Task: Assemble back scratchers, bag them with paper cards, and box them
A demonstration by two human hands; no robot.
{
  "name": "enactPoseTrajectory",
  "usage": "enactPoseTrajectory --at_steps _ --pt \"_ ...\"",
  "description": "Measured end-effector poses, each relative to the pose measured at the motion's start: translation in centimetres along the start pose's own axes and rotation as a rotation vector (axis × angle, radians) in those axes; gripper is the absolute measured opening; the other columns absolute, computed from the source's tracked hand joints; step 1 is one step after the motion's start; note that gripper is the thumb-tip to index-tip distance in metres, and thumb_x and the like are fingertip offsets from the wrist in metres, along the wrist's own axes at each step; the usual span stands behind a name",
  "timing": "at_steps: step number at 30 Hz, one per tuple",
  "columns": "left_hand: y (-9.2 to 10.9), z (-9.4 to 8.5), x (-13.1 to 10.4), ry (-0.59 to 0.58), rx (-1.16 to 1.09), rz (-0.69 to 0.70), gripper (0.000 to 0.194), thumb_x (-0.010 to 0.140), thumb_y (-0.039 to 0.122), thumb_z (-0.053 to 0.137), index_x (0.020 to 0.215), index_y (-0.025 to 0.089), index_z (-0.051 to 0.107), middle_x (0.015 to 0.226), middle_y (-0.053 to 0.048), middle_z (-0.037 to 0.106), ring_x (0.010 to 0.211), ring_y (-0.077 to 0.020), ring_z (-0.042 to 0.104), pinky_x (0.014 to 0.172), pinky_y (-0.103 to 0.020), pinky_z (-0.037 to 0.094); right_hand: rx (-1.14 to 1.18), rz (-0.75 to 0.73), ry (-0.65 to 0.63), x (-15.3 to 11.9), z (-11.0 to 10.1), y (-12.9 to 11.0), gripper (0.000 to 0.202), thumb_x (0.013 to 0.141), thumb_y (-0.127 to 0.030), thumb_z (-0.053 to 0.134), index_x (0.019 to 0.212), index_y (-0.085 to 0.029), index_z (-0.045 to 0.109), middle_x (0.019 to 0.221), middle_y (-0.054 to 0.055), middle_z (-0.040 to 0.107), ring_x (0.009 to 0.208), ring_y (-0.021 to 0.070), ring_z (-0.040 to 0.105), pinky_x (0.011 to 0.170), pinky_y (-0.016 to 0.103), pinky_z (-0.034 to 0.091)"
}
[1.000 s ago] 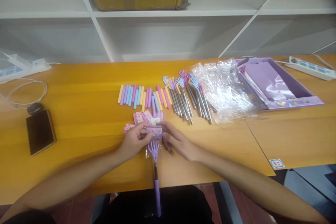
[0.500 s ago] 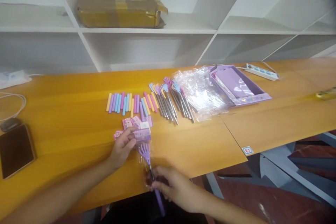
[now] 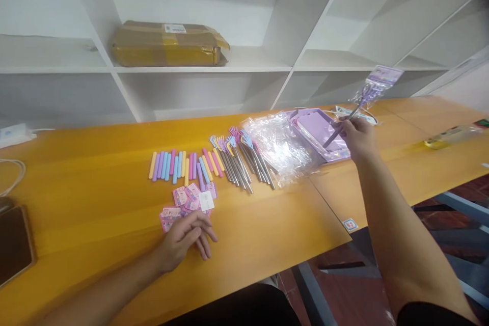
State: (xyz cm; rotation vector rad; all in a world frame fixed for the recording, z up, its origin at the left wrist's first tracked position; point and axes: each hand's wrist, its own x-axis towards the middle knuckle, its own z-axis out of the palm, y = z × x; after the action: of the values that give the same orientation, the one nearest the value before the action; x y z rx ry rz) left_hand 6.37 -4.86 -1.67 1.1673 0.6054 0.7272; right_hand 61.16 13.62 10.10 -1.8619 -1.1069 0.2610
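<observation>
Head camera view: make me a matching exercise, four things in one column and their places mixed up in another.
Things
1. brown taped cardboard parcel
2. purple hand-shaped scratcher in clear wrapper
3. small white square card
4. heap of clear plastic bags

Places
A. on pink printed cards
B. beside open purple box
C. on white shelf
D. in right hand

Pairs: 1-C, 2-D, 3-A, 4-B

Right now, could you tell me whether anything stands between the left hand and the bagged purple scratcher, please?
Nothing visible blocks the air between the left hand and the bagged purple scratcher, raised in the right hand; below, loose scratchers and clear plastic bags lie on the table.
</observation>
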Motion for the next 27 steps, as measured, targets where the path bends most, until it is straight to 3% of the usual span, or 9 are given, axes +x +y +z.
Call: enactPoseTrajectory --at_steps 4,7,10,14,18,21,24,26,27 --pt "-0.3 0.1 -0.1 -0.025 0.061 -0.036 0.030 0.113 0.045 0.049 0.119 0.017 0.059 0.111 -0.015 0.078 0.072 -0.0211 0.080 0.063 -0.034 0.066 -0.156 0.088 -0.133 3.7 2.1 2.0 0.033 0.110 -0.035 0.061 0.135 -0.014 0.066 0.131 0.013 0.070 0.107 0.0206 0.070 0.096 0.043 0.061" --pt "-0.2 0.1 0.0 -0.022 0.093 -0.066 0.031 0.113 0.047 0.048 0.119 0.018 0.057 0.112 -0.014 0.078 0.071 -0.0193 0.079 0.063 -0.032 0.065 -0.286 0.094 -0.260 3.7 4.0 3.9 0.043 0.106 -0.043 0.068 0.142 -0.019 0.064 0.141 0.011 0.066 0.120 0.0252 0.069 0.101 0.049 0.062" --pt "0.0 0.3 0.1 -0.023 0.124 -0.088 0.032 0.113 0.049 0.047 0.119 0.018 0.056 0.113 -0.014 0.077 0.070 -0.0184 0.078 0.063 -0.031 0.065 -0.383 0.074 -0.306 3.1 5.3 5.1 0.037 0.104 -0.037 0.070 0.134 -0.015 0.068 0.135 0.014 0.068 0.119 0.0261 0.069 0.102 0.046 0.059" --pt "0.2 0.4 0.2 -0.020 0.143 -0.096 0.032 0.113 0.047 0.047 0.119 0.018 0.057 0.112 -0.013 0.077 0.070 -0.0170 0.077 0.063 -0.030 0.064 -0.425 -0.015 -0.221 2.7 5.4 5.0 0.023 0.094 -0.017 0.064 0.111 -0.007 0.076 0.115 0.022 0.072 0.117 0.0295 0.062 0.107 0.041 0.044" --pt "-0.1 0.4 0.2 -0.028 0.182 -0.104 0.028 0.113 0.044 0.046 0.119 0.018 0.057 0.109 -0.011 0.077 0.069 -0.0160 0.077 0.064 -0.030 0.064 -0.388 -0.140 -0.027 1.9 5.2 3.2 0.040 0.093 -0.015 0.047 0.122 -0.007 0.073 0.128 0.024 0.066 0.113 0.0269 0.060 0.109 0.042 0.042" --pt "-0.1 0.4 0.3 -0.033 0.203 -0.104 0.025 0.113 0.041 0.047 0.115 0.018 0.058 0.105 -0.009 0.077 0.069 -0.0155 0.077 0.065 -0.029 0.064 -0.304 -0.249 0.044 -0.8 6.7 1.1 0.040 0.091 -0.017 0.043 0.119 -0.013 0.072 0.126 0.018 0.067 0.102 0.0233 0.062 0.103 0.041 0.047" --pt "0.1 0.5 0.4 -0.039 0.253 -0.114 0.023 0.112 0.037 0.047 0.110 0.018 0.060 0.097 -0.008 0.076 0.070 -0.0153 0.076 0.066 -0.028 0.063 -0.042 -0.518 0.017 -6.8 9.7 -0.9 0.032 0.093 -0.022 0.038 0.099 -0.019 0.069 0.100 0.013 0.067 0.093 0.0246 0.061 0.091 0.043 0.050" --pt "0.4 0.5 0.4 -0.055 0.314 -0.116 0.022 0.111 0.033 0.048 0.106 0.017 0.062 0.091 -0.007 0.076 0.068 -0.0149 0.075 0.065 -0.027 0.061 0.075 -0.754 -0.286 -12.1 12.0 -2.0 0.034 0.099 -0.030 0.035 0.088 -0.023 0.066 0.086 0.012 0.061 0.088 0.0273 0.057 0.085 0.046 0.049" --pt "0.6 0.5 0.4 -0.065 0.345 -0.114 0.022 0.111 0.032 0.048 0.105 0.017 0.063 0.089 -0.007 0.076 0.068 -0.0146 0.075 0.065 -0.026 0.061 0.080 -0.812 -0.420 -14.7 13.1 -2.4 0.030 0.099 -0.038 0.043 0.084 -0.025 0.066 0.080 0.010 0.059 0.082 0.0264 0.056 0.079 0.044 0.049"
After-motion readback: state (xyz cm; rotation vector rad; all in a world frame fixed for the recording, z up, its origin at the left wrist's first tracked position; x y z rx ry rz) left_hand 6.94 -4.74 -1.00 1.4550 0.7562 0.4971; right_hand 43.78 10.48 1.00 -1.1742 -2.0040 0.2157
